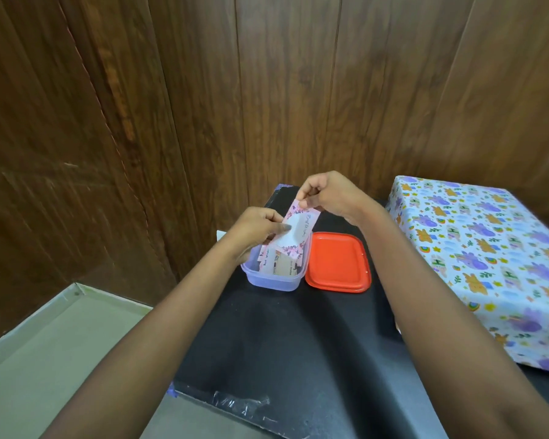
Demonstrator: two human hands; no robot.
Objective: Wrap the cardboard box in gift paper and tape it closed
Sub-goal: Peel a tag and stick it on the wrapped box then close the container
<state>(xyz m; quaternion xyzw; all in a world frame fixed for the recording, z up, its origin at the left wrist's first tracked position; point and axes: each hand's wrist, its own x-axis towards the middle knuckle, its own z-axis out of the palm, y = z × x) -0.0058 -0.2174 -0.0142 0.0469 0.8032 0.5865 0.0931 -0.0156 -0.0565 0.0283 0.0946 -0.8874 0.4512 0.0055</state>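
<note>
The box [488, 258], covered in white gift paper with purple and orange animal prints, lies on the right side of the black table [282, 337]. Both my hands hold a pink floral gift tag [297, 229] above a clear plastic container [274, 278]. My left hand [255, 229] pinches the tag's left edge with thumb and fingers. My right hand [327, 193] pinches its upper end. Several more tags lie inside the container.
The container's orange lid [338, 263] lies upside down just right of it. Clear tape [241, 405] sticks to the table's near edge. A wooden panel wall [267, 90] stands close behind. Grey floor [61, 343] shows at lower left.
</note>
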